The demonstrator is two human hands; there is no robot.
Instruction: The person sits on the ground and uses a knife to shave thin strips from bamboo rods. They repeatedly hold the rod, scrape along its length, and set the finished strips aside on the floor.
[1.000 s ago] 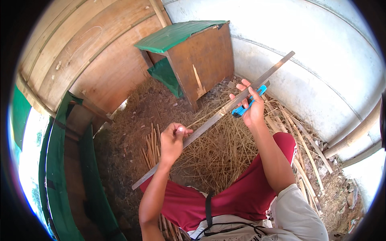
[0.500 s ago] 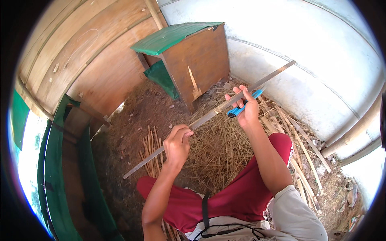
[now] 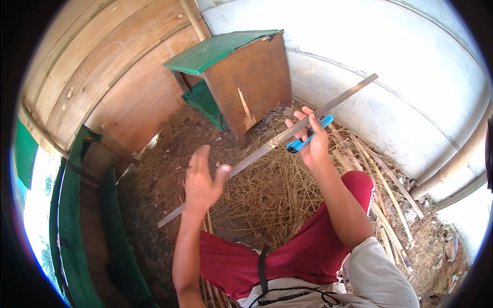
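Observation:
A long, flat bamboo strip slants across the space in front of me, its far end raised to the right. Thumb and fingers of my right hand grip it toward that far end. The same hand also holds a blue utility knife against its palm, beneath the strip; whether its blade is out I cannot tell. My left hand is open beside the lower part of the strip, thumb spread from the fingers. The strip passes behind this hand, and its near end shows again past the wrist.
Thin shavings cover the ground between my legs. Split bamboo pieces lie to my right, and more strips are by my left knee. A wooden box with a green cover stands ahead. White sheeting and plywood wall the corner.
My left hand has let go of the strip, opened its fingers and moved left. My right hand keeps the strip and the knife in nearly the same place.

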